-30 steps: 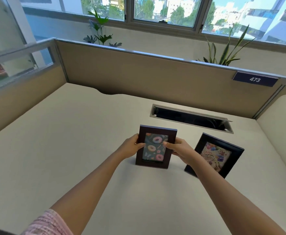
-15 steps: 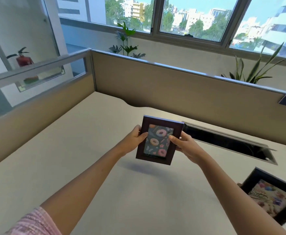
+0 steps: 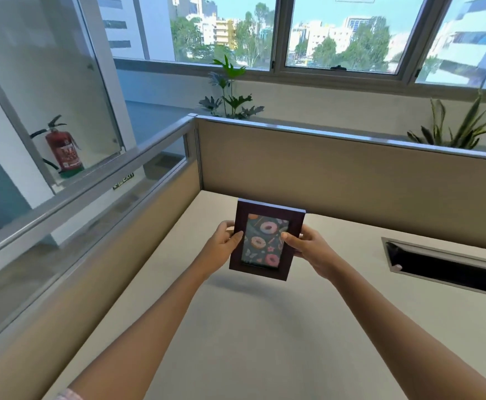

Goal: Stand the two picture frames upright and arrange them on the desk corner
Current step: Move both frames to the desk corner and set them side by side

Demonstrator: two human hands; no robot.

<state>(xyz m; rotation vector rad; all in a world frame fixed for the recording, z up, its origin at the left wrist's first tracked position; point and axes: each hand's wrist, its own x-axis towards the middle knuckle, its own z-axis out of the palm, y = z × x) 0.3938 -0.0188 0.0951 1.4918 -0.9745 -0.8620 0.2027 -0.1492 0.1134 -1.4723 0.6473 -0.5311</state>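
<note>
Now gripping a dark wooden picture frame (image 3: 267, 239) with a doughnut print, left hand (image 3: 223, 246) closed on its left edge, thumb over the front. Right hand (image 3: 312, 250) clamped on the right edge the same way. Held upright, tilted slightly, lifted clear of the beige desk (image 3: 253, 327), shadow underneath, near the far left corner where the partition panels (image 3: 337, 180) meet. Possibly a cable slot (image 3: 449, 268) to the right.
</note>
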